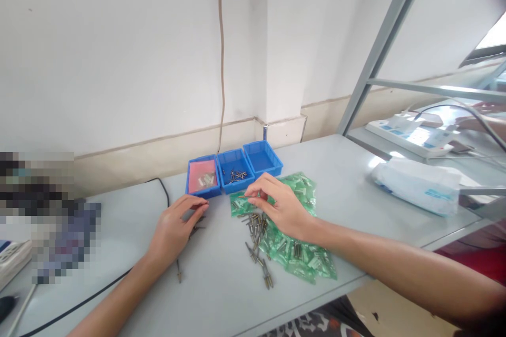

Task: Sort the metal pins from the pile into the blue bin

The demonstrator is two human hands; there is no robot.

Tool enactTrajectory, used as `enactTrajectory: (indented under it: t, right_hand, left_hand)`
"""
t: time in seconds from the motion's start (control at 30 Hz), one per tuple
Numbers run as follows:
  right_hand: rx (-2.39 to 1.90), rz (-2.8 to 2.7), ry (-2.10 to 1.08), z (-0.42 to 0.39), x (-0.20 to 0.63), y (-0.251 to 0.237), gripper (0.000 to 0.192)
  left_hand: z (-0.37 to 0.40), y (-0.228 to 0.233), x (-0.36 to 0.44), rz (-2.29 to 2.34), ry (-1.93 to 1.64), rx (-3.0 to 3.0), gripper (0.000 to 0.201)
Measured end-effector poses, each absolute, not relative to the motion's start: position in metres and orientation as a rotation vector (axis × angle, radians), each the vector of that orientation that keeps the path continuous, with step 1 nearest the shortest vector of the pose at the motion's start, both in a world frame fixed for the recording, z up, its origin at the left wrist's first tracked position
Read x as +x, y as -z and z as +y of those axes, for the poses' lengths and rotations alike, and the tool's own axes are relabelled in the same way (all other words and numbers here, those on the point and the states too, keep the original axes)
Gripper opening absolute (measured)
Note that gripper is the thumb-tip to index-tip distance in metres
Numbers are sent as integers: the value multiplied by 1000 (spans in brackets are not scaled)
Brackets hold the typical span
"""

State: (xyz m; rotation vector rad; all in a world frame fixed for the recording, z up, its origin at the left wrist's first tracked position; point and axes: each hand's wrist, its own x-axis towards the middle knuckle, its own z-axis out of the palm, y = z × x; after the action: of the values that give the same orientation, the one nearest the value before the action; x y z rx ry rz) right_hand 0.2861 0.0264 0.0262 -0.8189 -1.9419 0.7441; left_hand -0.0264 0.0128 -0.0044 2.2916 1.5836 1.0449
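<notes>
A: What is being handled?

B: A single small metal pin [242, 197] is pinched between the thumb and fingertips of the right hand [279, 205], just above the green packets [304, 253] spread at about five o'clock from the trays. A loose heap of similar pins [256, 231] lies just beside that hand, at its seven o'clock.

A: And the left hand [174, 229]?

B: It is laid on the grey table [348, 189] with fingers curled and nearly closed at the tips; whether anything is gripped cannot be told. A few dark pins [195, 229] are seen just beside its fingertips, one more near the wrist.

A: Which step is judged to be in hand?

B: Sorting, most likely: one pin has been lifted from the heap and is held near the three blue trays [233, 168] at twelve o'clock. Pins already lie in the middle tray; a pink sheet with pale parts lies in the left one.

A: What is called for next?

B: A short carry toward twelve o'clock, and a clean release over the proper compartment.
</notes>
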Motion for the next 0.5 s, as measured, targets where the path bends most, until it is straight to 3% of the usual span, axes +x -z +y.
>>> enactTrajectory:
  t: [0.1,0.3,0.5]
  right_hand:
    - [-833,-1852,-913,30,286,-26,10]
    - [-791,-1477,-1547,36,285,-27,31]
    - [-572,-1155,-1970,36,287,-29,30]
  left_hand:
    - [13,5,-26,1605,-1045,2291,32]
    - [12,4,-26,1626,-1040,2274,31]
    - [11,5,-26,1643,-1045,2248,28]
